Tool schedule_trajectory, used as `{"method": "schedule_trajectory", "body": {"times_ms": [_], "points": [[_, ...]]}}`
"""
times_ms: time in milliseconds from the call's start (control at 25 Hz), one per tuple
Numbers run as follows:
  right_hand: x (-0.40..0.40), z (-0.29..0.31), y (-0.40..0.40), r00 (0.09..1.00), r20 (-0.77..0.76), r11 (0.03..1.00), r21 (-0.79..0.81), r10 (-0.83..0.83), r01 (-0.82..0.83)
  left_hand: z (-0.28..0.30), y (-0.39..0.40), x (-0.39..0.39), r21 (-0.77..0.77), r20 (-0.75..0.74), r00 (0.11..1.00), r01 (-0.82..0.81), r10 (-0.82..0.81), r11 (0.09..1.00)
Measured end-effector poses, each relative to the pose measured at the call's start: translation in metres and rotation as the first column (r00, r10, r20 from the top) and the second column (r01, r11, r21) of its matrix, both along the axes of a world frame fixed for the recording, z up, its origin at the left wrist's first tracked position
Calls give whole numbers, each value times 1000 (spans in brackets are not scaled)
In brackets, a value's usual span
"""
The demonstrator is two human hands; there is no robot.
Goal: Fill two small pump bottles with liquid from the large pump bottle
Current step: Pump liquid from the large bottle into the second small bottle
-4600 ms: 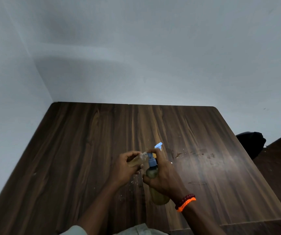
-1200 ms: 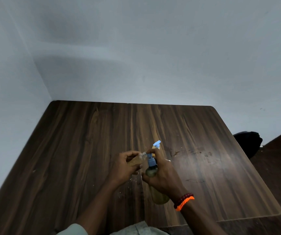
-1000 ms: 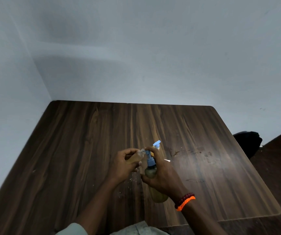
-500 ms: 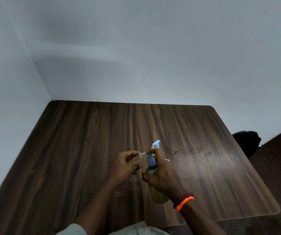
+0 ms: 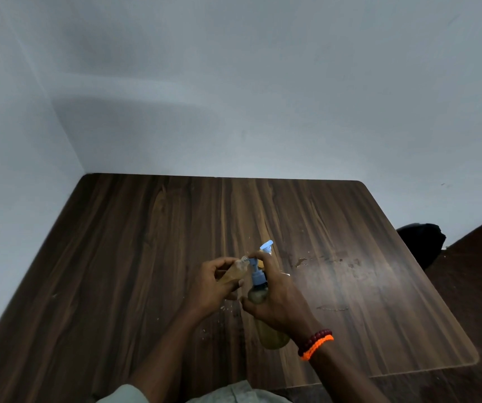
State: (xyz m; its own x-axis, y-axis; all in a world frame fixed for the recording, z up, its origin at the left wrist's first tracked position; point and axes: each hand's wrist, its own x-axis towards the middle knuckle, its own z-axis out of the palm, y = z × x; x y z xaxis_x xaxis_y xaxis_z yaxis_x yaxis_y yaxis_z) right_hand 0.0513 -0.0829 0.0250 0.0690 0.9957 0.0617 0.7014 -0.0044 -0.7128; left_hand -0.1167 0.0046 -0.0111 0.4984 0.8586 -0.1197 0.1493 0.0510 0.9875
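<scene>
right hand (image 5: 277, 298) grips the large amber pump bottle with a blue pump head (image 5: 270, 333) over the dark wood-grain table (image 5: 117, 271), forefinger on the pump; left hand (image 5: 213, 283) clasps a small clear bottle of amber liquid (image 5: 235, 273), tilted, mouth at the nozzle

Dim, soft — glare on table (image 5: 350, 274).

Hardly any change: right hand (image 5: 274, 298) on large pump bottle (image 5: 268, 330), as before.
</scene>
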Motion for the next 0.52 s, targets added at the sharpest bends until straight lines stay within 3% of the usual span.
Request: {"method": "schedule_trajectory", "body": {"times_ms": [520], "points": [[7, -2, 0, 1000, -4, 1000, -6, 15, -15, -3, 6, 7, 11, 5, 1000, -2, 2, 1000]]}}
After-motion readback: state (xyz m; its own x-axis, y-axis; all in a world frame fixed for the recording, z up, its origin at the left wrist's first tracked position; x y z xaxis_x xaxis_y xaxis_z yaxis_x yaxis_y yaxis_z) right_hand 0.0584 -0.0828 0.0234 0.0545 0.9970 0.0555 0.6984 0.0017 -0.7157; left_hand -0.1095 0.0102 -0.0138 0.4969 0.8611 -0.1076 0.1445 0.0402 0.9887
